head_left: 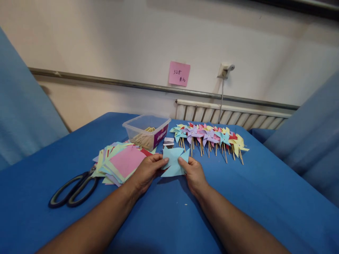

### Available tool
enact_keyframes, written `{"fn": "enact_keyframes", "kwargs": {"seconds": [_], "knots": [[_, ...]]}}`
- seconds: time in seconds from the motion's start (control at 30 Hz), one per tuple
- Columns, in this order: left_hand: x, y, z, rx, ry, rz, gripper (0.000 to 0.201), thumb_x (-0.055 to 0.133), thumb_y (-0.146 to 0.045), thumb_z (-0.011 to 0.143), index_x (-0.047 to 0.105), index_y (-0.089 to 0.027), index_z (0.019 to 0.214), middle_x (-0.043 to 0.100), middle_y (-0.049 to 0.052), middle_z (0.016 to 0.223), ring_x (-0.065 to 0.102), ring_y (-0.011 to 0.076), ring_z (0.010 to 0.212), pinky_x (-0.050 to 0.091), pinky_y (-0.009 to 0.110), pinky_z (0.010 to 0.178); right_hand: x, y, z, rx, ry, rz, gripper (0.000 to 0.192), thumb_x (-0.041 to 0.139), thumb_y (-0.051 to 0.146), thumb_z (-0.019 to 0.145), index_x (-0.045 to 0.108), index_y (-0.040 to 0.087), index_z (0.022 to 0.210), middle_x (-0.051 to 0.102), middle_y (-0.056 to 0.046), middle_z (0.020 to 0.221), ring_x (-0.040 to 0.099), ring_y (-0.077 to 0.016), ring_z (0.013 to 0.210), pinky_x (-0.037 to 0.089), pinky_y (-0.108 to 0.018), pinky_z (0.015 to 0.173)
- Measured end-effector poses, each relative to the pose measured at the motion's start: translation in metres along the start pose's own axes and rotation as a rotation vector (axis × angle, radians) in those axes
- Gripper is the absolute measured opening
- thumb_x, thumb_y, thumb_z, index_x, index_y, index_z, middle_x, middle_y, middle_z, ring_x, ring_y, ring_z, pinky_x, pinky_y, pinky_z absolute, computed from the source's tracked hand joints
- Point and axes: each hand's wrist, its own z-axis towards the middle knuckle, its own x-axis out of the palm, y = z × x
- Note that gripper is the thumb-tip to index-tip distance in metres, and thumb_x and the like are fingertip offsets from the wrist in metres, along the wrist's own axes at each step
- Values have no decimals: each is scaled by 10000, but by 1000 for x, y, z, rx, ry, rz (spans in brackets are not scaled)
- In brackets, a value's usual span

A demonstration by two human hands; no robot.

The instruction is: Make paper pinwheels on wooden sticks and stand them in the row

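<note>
Both hands pinch a light-blue square of thin craft paper [173, 161], cut and partly folded, that lies on the blue cloth-covered counter [169, 218] just in front of the person. The left hand [147, 173] closes its grip on the sheet's left edge, thumb on top; the right hand [193, 173] grips the right edge the same way. The paper looks very light and limp, likely to crease or tear at the cuts, so the flap corners seem the safest hold. Just left lies a loose stack of coloured paper squares [123, 162], with black-handled scissors [75, 188] further left. Behind stand a clear plastic tub of wooden sticks [147, 131] and a small stapler-like box [168, 141]. A row of finished paper pinwheels on sticks [212, 139] crowds the space behind the right hand
</note>
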Motion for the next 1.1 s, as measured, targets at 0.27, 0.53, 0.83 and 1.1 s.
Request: {"fn": "enact_keyframes", "kwargs": {"seconds": [0.27, 0.53, 0.83, 1.1], "knots": [[-4, 0, 2, 28, -53, 65, 238, 767, -328, 676, 636, -138, 738, 614, -12, 630, 540, 98, 560, 403, 219, 564, 2, 1, -1, -17, 14, -17, 352, 802, 386, 629, 706, 146, 869, 741, -41, 760, 650, -170, 624, 515, -330, 692], [-3, -2, 2, 10, -62, 20, 240, 769, -303, 669, 599, -138, 709, 599, -17, 614, 531, 92, 543, 404, 219, 556, -1, 4, -1, 20, 17, 17, 364, 766, 432, 665, 706, 138, 873, 735, -59, 749, 652, -190, 631, 502, -319, 637], [-6, -2, 3, 23, -91, -22, 236, 767, -289, 675, 612, -140, 771, 643, 0, 683, 585, 113, 606, 449, 240, 612, -6, 0, 2, 53, 28, 21, 369, 711, 470, 722, 710, 152, 909, 735, -71, 803, 645, -202, 686, 475, -310, 628], [-2, -6, 0, -33, -36, -79, 189, 759, -219, 685, 654, -139, 820, 687, 27, 726, 630, 131, 663, 495, 249, 676, -8, 2, 4, 7, 18, 6, 303, 752, 447, 677, 688, 165, 767, 674, -7, 659, 544, -128, 562, 409, -258, 577]]}}
